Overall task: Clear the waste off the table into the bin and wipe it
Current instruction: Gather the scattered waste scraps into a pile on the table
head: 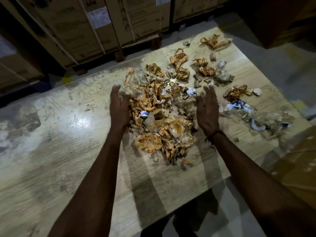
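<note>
A big heap of waste [160,120], crumpled orange and brown tape with scraps of paper and clear plastic, lies in the middle of the pale wooden table [59,151]. My left hand [118,106] stands on edge against the heap's left side, fingers straight, palm facing the heap. My right hand [207,110] stands on edge at the heap's right side, palm inward, fingers straight, holding nothing. Smaller clumps of waste [203,67] lie scattered beyond the heap, and clear plastic scraps with blue print [259,117] lie to the right.
Tall cardboard boxes [82,31] on pallets stand behind the table's far edge. A brown cardboard surface [297,165] sits at the right, beside the table. The table top is dusty and stained on its left part [22,124]. No bin is in view.
</note>
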